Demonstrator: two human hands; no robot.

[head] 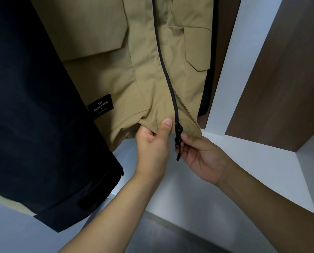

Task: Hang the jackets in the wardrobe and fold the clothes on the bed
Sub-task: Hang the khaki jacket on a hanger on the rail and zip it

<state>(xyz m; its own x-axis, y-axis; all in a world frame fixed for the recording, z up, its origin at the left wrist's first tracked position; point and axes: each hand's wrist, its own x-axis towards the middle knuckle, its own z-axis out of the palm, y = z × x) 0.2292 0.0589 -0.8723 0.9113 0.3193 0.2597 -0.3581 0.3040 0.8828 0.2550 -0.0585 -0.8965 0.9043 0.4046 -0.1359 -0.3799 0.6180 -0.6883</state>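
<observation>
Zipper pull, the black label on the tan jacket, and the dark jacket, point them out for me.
zipper pull (178, 141), head view, on the slider at the hem of the tan jacket.
black label (101, 106), head view, centre of the printed patch.
dark jacket (33, 106), head view, middle of its front panel.

a tan jacket (116, 70) hangs in the wardrobe (262, 88), with big flap pockets, a small black label low on the front, and a black zip (166, 70) running down its middle. the zip's puller sits right at the bottom hem, and the hem is bunched up there. a dark jacket (33, 106) hangs just to its left, closer to us, touching it.
</observation>
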